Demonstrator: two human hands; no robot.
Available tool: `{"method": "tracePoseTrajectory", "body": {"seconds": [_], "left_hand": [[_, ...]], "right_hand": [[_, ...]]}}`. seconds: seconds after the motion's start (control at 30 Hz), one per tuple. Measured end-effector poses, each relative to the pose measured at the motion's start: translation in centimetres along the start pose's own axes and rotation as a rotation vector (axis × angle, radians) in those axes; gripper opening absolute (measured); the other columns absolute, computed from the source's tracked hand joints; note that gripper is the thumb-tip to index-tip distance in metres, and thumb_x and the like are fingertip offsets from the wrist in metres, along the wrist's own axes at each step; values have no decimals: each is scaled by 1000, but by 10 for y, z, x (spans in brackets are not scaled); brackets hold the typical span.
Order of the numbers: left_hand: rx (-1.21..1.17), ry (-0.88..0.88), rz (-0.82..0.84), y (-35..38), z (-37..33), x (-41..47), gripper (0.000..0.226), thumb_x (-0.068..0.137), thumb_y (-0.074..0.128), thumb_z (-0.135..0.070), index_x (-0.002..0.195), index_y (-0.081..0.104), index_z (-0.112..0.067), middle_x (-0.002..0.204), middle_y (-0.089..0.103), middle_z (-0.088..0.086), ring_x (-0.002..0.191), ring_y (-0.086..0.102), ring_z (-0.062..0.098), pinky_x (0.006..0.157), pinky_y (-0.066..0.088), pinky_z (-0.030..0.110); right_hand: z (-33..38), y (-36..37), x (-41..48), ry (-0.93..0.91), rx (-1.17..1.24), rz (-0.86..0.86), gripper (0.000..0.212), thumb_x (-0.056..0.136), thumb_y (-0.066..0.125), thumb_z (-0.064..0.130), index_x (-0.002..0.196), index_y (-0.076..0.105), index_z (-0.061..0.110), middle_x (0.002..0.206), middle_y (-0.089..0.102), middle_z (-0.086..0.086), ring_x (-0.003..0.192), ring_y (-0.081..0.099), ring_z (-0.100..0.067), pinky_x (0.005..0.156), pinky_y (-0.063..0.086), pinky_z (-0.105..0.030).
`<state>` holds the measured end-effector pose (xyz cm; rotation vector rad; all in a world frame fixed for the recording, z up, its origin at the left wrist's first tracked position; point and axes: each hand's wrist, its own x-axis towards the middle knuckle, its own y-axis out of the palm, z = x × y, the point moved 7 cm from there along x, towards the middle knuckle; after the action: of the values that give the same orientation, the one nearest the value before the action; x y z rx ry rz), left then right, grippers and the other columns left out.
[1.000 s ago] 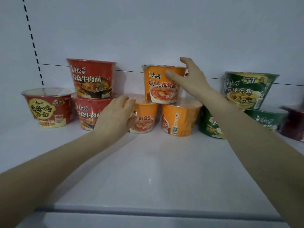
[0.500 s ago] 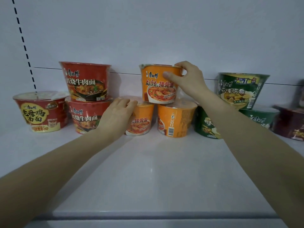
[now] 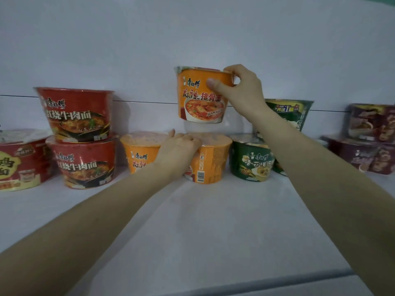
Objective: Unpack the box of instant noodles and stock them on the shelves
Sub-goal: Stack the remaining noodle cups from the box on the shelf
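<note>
Above the lower orange bowls (image 3: 211, 163), the right hand (image 3: 241, 90) pinched the top orange bowl (image 3: 198, 99) at its rim, thumb on the label; it had risen clear of their lids since a moment before; the left hand (image 3: 177, 150) rested on those lids, gripping nothing; likely a restack; the shelf (image 3: 203, 231) was white, the wall (image 3: 192, 28) pale.

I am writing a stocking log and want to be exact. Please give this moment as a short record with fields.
right hand: grips top orange bowl, held above the others, not touching them
left hand: rests on lower orange bowls; grip unclear
red bowls: two stacked, at left
green bowls: right of the orange ones
shelf: white
</note>
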<state>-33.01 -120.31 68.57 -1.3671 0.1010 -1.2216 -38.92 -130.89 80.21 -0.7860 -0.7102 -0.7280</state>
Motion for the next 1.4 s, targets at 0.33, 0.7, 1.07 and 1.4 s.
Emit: {"method": "tracePoseTrajectory", "body": {"seconds": [0.33, 0.7, 1.07, 1.4], "left_hand": [[-393, -83, -230, -17, 15, -13, 33, 92, 51, -32, 116, 57, -10, 115, 57, 9, 106, 49, 23, 87, 40, 34], [-1319, -509, -230, -42, 94, -18, 85, 77, 67, -39, 144, 19, -14, 136, 45, 2, 112, 53, 10, 89, 44, 21], [-1347, -517, -350, -45, 108, -22, 70, 75, 71, -35, 132, 40, -11, 122, 59, 3, 103, 61, 15, 83, 53, 26], [-1351, -526, -366, -36, 112, -25, 71, 74, 72, -35, 132, 40, -10, 123, 58, 2, 105, 59, 13, 82, 50, 23]], "right_hand": [[1, 14, 2, -10, 11, -5, 51, 82, 65, 41, 120, 54, 8, 116, 57, -4, 98, 50, -10, 90, 48, -30], [13, 35, -9, -29, 250, 138, 43, 81, 68, 34, 116, 56, 13, 113, 53, 3, 105, 55, -13, 83, 54, -25], [-41, 57, -46, 87, -306, 471, 50, 94, 41, 46, 130, 48, 11, 132, 54, -9, 113, 52, -20, 88, 38, -27], [-43, 77, -75, -28, -489, 805, 40, 94, 50, 26, 133, 47, 16, 137, 51, -6, 123, 49, -22, 91, 38, -25]]}}
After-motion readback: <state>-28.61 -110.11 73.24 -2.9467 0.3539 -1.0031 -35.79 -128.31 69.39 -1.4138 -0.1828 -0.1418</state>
